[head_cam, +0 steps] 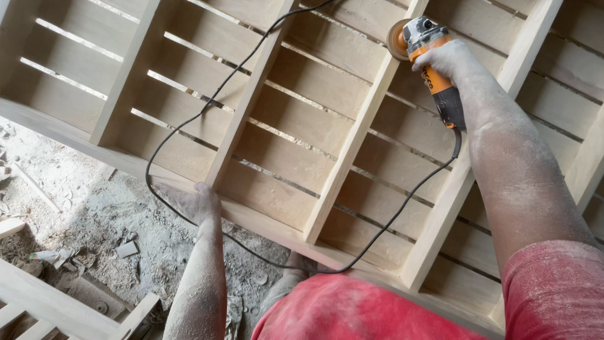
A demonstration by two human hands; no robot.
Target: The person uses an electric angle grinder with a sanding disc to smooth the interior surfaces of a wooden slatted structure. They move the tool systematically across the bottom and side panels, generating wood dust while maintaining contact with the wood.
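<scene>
In the upper right of the frame the person's dust-coated right hand [448, 60] is wrapped tight around the body of an orange and black handheld angle grinder [429, 56], its round disc pressed to a pale wooden rib of the large slatted wooden frame [314, 145]. The left hand [192, 203], at lower left, clasps the frame's near edge rail, while the grinder's black power cord [189, 126] loops across the slats toward the sawdust-strewn floor [75, 201]

The sander's disc [397, 39] (half-seen) hides behind the wooden rail [352, 138].
</scene>
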